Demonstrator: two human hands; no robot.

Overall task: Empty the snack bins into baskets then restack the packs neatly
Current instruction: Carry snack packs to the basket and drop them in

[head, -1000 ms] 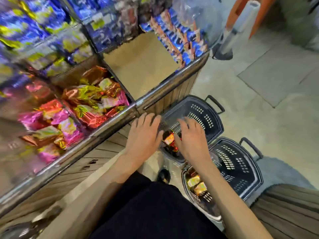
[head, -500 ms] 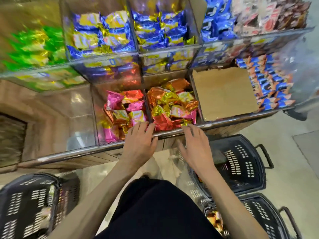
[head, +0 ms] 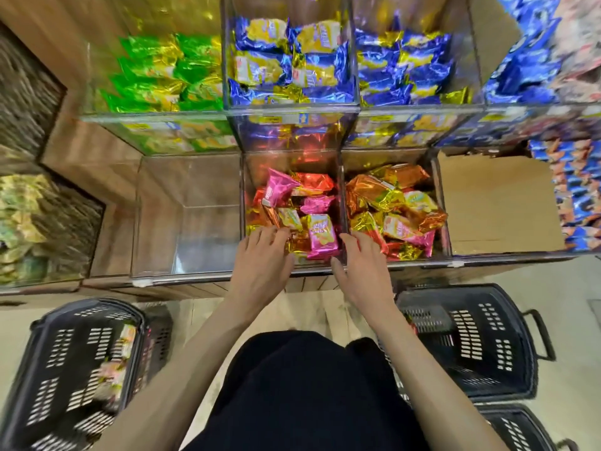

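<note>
A clear snack bin [head: 292, 161] of pink and red packs sits mid-shelf. The basket [head: 74, 369] down to its left is blurred by motion, so the few packs inside it are hard to make out. Of the two baskets down to its right, the nearer one [head: 471, 346] is partly covered by a forearm, and the further one [head: 520, 431] is cut off by the frame edge.

Both hands reach over the bin's front wall, held apart with a pink pack [head: 322, 239] between them. The left hand [head: 263, 255] has its fingers bent down onto the packs. Its fingertips are buried, so I cannot tell whether it grips anything. The right hand [head: 361, 265] is spread, with the thumb beside the pink pack and the fingers at the bin's right wall.
</note>
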